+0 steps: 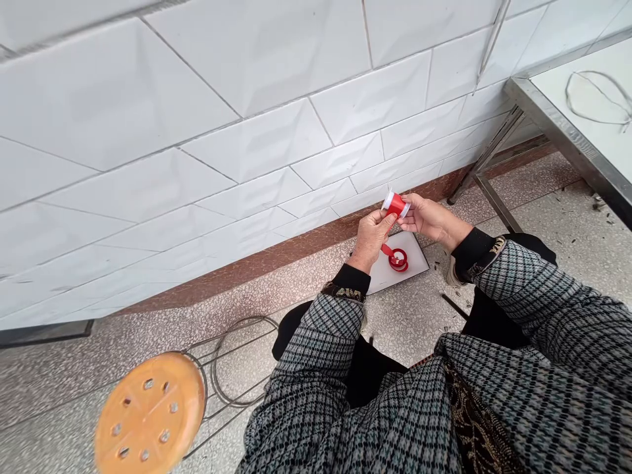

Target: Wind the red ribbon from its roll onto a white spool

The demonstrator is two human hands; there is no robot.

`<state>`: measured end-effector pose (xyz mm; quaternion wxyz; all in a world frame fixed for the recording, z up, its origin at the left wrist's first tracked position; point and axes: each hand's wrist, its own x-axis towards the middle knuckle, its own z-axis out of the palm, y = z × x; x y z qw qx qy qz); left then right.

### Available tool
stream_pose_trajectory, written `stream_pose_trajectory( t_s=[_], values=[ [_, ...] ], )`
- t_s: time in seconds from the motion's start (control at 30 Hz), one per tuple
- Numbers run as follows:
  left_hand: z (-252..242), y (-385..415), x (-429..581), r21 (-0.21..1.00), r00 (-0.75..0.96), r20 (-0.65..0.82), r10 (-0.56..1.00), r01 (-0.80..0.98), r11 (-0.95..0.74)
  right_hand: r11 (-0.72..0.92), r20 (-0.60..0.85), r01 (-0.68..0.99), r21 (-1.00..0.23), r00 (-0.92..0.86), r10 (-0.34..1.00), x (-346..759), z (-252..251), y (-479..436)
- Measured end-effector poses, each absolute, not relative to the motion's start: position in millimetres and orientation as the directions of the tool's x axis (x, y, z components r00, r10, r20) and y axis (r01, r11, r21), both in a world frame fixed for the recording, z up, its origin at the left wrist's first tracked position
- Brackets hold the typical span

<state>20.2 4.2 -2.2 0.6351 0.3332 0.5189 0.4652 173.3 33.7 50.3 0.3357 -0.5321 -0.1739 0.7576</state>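
Between my two hands is a small spool of red ribbon (pixel 396 205) with white rims. My left hand (pixel 372 234) pinches it from the near left side, thumb on the red winding. Fingers of my right hand (pixel 427 218) close around its right end. Below the hands, a short red strip (pixel 387 250) shows beside my left fingers. Red loops (pixel 397 259), which look like coiled ribbon, rest on a white board (pixel 417 255) with a dark edge on the floor. Whether the strip joins the spool is hidden by my left hand.
An orange stool (pixel 151 411) with a holed round seat and metal legs lies tipped over at lower left. White tiled wall (pixel 276 145) rises in front. On the right stands a metal-edged table (pixel 567 128) with a loop of wire (pixel 573 108). Dark bits litter the speckled floor (pixel 405 329).
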Motion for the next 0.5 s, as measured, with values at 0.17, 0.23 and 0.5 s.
stream_pose_trajectory(
  t_s=[0.17, 0.23, 0.5],
  values=[
    [0, 4, 16, 0.867, 0.114, -0.342, 0.933, -0.345, 0.36, -0.812, -0.746, -0.318, -0.49, -0.329, 0.579, 178, 51, 36],
    [0, 3, 15, 0.847, 0.184, -0.337, 0.923, -0.37, 0.383, -0.844, -0.752, -0.296, -0.447, -0.387, 0.534, 180, 52, 35],
    [-6, 3, 17, 0.788, 0.129, -0.363, 0.923, -0.486, 0.378, -0.745, -0.662, -0.251, -0.618, -0.346, 0.666, 174, 63, 25]
  ],
)
